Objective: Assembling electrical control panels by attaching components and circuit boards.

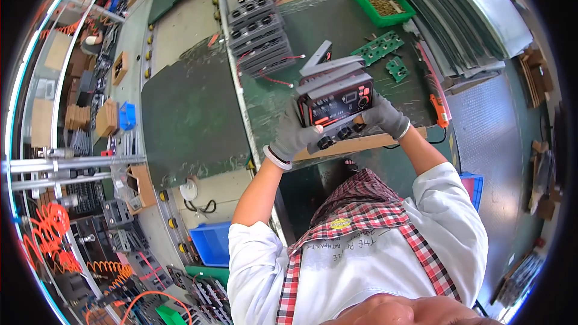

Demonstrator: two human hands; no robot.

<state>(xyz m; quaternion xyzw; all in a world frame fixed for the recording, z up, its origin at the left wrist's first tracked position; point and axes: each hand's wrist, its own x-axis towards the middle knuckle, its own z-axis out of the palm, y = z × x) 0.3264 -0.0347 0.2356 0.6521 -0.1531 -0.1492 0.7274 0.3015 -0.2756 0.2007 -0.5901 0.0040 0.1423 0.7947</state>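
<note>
Both my gloved hands clasp a small stack of grey electronic device housings [342, 101] at the near edge of the green work mat, tilted so a black front panel with red markings faces me. My left hand [292, 133] grips the left side, with a thumb at the lower front corner. Round the right side wraps my right hand [387, 116]. Black knobs [335, 137] show just below the panel. Behind the stack leans another grey housing piece [317, 57]. To its right, two green circuit boards [379, 47] lie on the mat.
A row of grey housings [259, 30] with red wires stands at the back left. A green bin [361, 7] of small brass-coloured parts is at the far right. An orange-red electric screwdriver [439, 105] lies along the right edge. A blue bin [208, 244] stands to the lower left.
</note>
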